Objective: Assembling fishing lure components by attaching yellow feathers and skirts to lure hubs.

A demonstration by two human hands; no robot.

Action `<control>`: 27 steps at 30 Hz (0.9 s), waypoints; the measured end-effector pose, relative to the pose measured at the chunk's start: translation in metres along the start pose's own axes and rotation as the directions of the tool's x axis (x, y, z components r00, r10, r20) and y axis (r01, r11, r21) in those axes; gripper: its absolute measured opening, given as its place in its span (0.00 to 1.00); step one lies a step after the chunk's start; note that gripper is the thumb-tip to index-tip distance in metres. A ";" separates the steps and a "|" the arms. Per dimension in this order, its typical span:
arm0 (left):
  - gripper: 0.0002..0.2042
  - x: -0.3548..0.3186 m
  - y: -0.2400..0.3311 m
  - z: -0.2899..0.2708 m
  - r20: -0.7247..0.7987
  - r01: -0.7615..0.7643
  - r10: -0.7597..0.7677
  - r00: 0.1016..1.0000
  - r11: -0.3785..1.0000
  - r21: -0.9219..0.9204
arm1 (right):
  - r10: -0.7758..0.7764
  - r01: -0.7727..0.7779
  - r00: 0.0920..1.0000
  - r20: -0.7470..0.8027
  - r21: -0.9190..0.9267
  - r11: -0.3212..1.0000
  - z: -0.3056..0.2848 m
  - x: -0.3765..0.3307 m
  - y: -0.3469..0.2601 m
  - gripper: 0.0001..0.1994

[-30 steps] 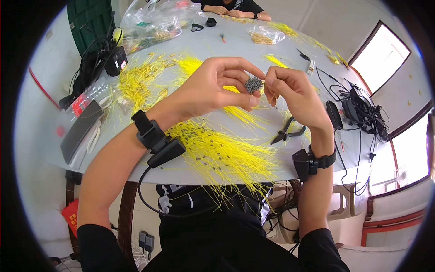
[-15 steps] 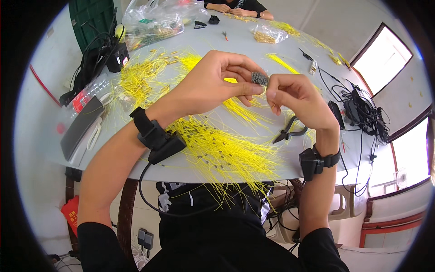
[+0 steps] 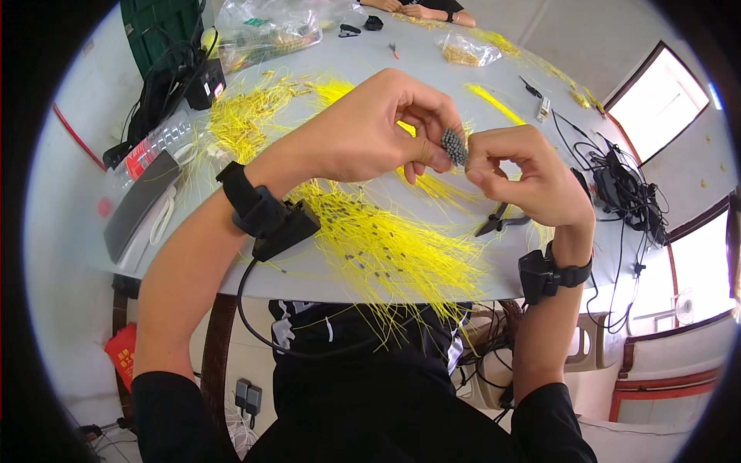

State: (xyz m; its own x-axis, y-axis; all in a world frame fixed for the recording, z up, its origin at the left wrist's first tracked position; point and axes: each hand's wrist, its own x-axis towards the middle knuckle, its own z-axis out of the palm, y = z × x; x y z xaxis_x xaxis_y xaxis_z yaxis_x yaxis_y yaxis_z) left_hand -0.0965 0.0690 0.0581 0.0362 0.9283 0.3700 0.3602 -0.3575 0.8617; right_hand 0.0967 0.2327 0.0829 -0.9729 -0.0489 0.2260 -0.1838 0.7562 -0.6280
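Thumb and fingers of my left hand (image 3: 386,127) are closed on a small bundle of grey tips (image 3: 454,147) over the middle of the table. My right hand (image 3: 521,170) is beside it, fingers curled and thumb pressed in at the bundle's right side; what it pinches, if anything, is too small to tell. Beneath my hands a wide spread of yellow strands with grey pieces (image 3: 386,239) lies fanned out, some hanging over the near edge. Partly under my right hand lies a pair of dark-handled pliers (image 3: 498,222).
Another yellow pile (image 3: 243,116) with tan ends lies at left, near a plastic bottle (image 3: 158,147) and a grey box (image 3: 139,204). Plastic bags (image 3: 278,38) stand at the back. Black cables (image 3: 629,189) tangle at right. Another person's hands (image 3: 417,11) rest at the far edge.
Both hands have shifted slightly; the right has moved a little right. The grey bundle is turned so that more of its tip face shows. The whole view has shifted slightly.
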 end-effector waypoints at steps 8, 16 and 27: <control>0.09 -0.004 -0.017 -0.051 -0.162 -0.063 0.102 0.982 0.971 0.231 | -0.154 0.155 0.988 -0.020 0.003 0.988 -0.034 -0.023 0.006 0.09; 0.09 0.004 -0.013 -0.052 -0.486 -0.001 -0.074 0.871 0.988 -0.153 | -0.073 0.129 0.877 -0.476 0.085 0.988 -0.025 -0.025 -0.019 0.11; 0.09 0.002 -0.023 -0.050 -0.546 0.037 -0.105 0.831 0.990 -0.135 | 0.082 -0.096 0.962 -0.260 -0.044 0.994 0.047 0.020 -0.024 0.10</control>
State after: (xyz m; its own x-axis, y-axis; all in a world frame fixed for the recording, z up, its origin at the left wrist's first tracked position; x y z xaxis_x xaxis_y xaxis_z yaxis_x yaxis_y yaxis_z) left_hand -0.1508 0.0741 0.0565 -0.5170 0.7534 0.4063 0.2324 -0.3334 0.9137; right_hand 0.0750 0.1826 0.0674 -0.9144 0.1848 0.3601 -0.0828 0.7855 -0.6133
